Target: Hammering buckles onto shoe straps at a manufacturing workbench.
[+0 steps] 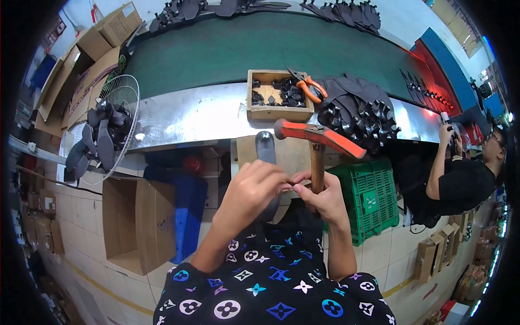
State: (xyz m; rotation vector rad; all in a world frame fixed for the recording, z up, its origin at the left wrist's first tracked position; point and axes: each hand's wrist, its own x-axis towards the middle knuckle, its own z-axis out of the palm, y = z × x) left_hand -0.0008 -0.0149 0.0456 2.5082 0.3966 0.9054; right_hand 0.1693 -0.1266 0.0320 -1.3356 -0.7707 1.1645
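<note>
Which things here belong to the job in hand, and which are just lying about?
Likely in the job:
hammer in the right hand
small dark piece at the left hand's fingertips
wooden box of black parts
orange-handled pliers
heaped dark soles

Apparently just lying about:
green crate
open cardboard box
blue bin

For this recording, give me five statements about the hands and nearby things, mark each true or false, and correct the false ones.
1. The right hand holds the hammer by its handle. True.
2. A green crate stands to the person's right. True.
3. The pliers lie in the green crate. False: they rest on the wooden box.
4. The wooden box is empty. False: small black pieces lie inside.
5. The left hand is spread flat. False: its fingers are bent.
</note>
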